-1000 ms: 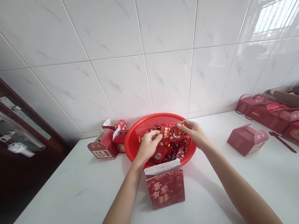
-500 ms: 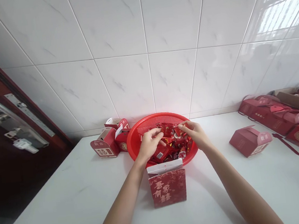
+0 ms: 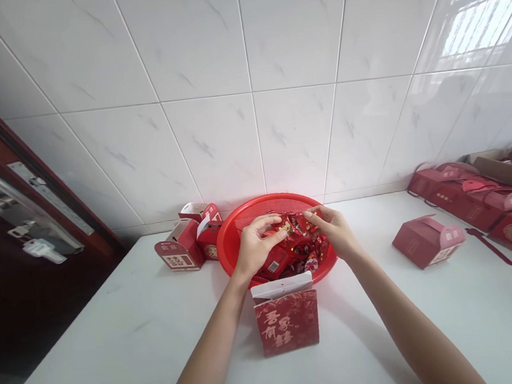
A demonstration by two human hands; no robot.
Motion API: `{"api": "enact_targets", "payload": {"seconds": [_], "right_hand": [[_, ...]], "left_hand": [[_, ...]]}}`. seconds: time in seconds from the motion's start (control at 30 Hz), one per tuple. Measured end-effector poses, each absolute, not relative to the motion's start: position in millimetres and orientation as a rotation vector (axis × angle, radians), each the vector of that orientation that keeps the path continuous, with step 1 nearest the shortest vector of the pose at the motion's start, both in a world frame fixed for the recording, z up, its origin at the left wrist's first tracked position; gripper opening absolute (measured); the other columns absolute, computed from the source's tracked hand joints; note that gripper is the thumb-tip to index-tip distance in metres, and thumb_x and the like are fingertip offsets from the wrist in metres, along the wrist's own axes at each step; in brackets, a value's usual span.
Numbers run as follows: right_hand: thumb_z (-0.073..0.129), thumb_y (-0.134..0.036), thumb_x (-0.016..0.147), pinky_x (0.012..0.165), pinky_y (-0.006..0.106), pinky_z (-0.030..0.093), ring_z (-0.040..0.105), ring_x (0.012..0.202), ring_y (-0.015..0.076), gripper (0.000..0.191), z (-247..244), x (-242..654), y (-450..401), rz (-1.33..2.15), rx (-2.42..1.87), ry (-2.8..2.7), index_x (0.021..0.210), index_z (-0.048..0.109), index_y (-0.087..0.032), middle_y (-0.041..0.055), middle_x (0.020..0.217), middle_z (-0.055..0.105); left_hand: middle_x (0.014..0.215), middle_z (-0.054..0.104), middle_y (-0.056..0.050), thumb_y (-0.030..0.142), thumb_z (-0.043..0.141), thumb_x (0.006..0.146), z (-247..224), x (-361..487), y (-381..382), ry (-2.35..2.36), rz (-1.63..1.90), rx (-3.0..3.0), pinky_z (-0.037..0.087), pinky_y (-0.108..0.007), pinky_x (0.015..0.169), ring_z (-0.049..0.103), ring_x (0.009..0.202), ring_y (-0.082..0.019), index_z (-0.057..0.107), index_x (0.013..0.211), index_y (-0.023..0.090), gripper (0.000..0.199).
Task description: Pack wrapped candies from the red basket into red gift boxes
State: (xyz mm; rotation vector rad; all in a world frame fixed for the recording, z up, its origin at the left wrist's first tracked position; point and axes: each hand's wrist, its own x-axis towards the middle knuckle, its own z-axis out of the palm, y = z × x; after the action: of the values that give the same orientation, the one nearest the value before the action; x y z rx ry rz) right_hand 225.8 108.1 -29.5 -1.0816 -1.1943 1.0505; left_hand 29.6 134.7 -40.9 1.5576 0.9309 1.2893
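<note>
1. Left hand [image 3: 252, 251]: at the round red plastic basket's [image 3: 229, 247] left; thumb and index apart, hold unclear.
2. Shiny red wrapped packets [image 3: 302, 249]: in the basket, between both grips.
3. Right hand [image 3: 338, 235]: at the basket's right; cannot tell whether clamped.

Both hands were over the red basket [image 3: 229, 244], the left hand [image 3: 257, 245] at its left part and the right hand [image 3: 334, 229] at its right, with fingertips at the red wrapped sweets [image 3: 303, 245]. An open red box [image 3: 288, 322] with pale characters stood just in front of the basket. More red boxes [image 3: 180, 250] stood left of it on the white table [image 3: 172, 349]. A closed box [image 3: 428, 241] sat to the right, near a red strip [image 3: 490, 246] and a row of boxes [image 3: 474, 204] by the tiled wall [image 3: 214, 153].
</note>
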Motion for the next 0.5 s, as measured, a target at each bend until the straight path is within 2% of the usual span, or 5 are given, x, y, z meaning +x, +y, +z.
{"api": "enact_targets", "payload": {"seconds": [0.1, 0.23, 0.4, 0.5], "right_hand": [[0.080, -0.063, 0.071, 0.060, 0.030, 0.056, 0.066, 0.065, 0.0185, 0.045, -30.6, 224.4, 107.9, 1.073, -1.058, -1.176, 0.083, 0.070, -0.021, 0.0037, 0.075, 0.072], [0.081, -0.062, 0.071, 0.060, 0.030, 0.056, 0.067, 0.068, 0.0190, 0.045, -32.7, 222.4, 107.9, 1.060, -1.044, -1.153, 0.084, 0.070, -0.021, 0.0032, 0.074, 0.072], [0.079, -0.063, 0.073, 0.060, 0.030, 0.055, 0.066, 0.064, 0.0180, 0.045, -33.6, 219.7, 106.3, 1.042, -1.055, -1.188, 0.085, 0.069, -0.020, 0.0026, 0.073, 0.071], [0.078, -0.063, 0.074, 0.062, 0.031, 0.056, 0.066, 0.064, 0.0187, 0.046, -33.7, 218.1, 105.5, 1.035, -1.064, -1.194, 0.087, 0.068, -0.020, 0.0028, 0.075, 0.071]], "left_hand": [[0.125, 0.072, -0.012, 0.029, 0.082, 0.069, -41.3, 29.6, 135.6, 0.941, 1.274, 1.558, 0.056, -0.041, 0.096, 0.068, 0.115, -0.028, 0.073, 0.110, 0.018, 0.043], [0.125, 0.072, -0.012, 0.023, 0.080, 0.069, -40.3, 30.1, 135.3, 0.924, 1.250, 1.574, 0.053, -0.041, 0.101, 0.064, 0.122, -0.028, 0.071, 0.117, 0.019, 0.050], [0.118, 0.073, -0.010, 0.021, 0.077, 0.067, -39.2, 29.9, 133.5, 0.913, 1.211, 1.570, 0.055, -0.040, 0.097, 0.066, 0.115, -0.027, 0.072, 0.116, 0.018, 0.050], [0.117, 0.074, -0.009, 0.019, 0.075, 0.066, -38.9, 29.7, 133.5, 0.892, 1.181, 1.579, 0.054, -0.040, 0.099, 0.066, 0.115, -0.027, 0.074, 0.110, 0.018, 0.045]]}}
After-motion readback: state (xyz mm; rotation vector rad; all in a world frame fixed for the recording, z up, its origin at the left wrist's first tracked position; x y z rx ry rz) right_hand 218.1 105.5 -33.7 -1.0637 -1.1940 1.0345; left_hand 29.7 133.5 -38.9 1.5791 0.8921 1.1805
